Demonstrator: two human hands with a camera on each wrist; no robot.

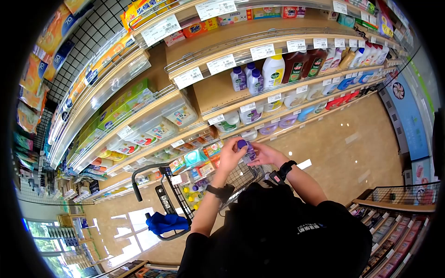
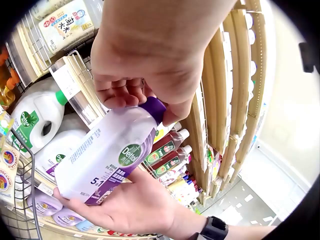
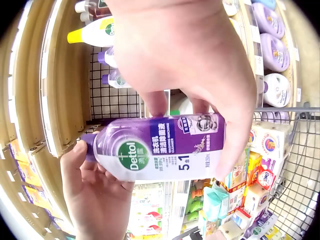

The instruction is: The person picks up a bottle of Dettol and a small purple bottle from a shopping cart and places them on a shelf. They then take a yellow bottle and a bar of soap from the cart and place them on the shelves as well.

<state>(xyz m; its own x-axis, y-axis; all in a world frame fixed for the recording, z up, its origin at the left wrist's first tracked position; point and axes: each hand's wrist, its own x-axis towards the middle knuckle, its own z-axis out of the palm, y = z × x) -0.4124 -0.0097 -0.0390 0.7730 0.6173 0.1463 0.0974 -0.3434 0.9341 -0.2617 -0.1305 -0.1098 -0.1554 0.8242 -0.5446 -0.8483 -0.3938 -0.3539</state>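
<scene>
A white and purple Dettol washing machine cleaner bottle (image 1: 249, 153) is held in front of the shelves, over the side of the shopping cart. My left hand (image 1: 230, 156) pinches its purple cap (image 2: 153, 109) between thumb and fingers. Around the lower end, my right hand (image 1: 267, 154) grips the bottle, with fingers passing behind it in the right wrist view. The printed label (image 3: 162, 145) faces the right wrist camera, its text reading level. Matching purple-capped bottles (image 1: 255, 82) stand on the shelf ahead, beside a yellow-capped white bottle (image 1: 273, 70).
The wire cart (image 3: 295, 172) stands close below, loaded with boxes and bottles. A blue cloth (image 1: 167, 223) hangs at its handle end. Shelf edges with price tags (image 1: 221, 64) curve across the front. Large Dettol jugs (image 2: 40, 120) fill a lower shelf. A blue unit (image 1: 403, 109) stands right.
</scene>
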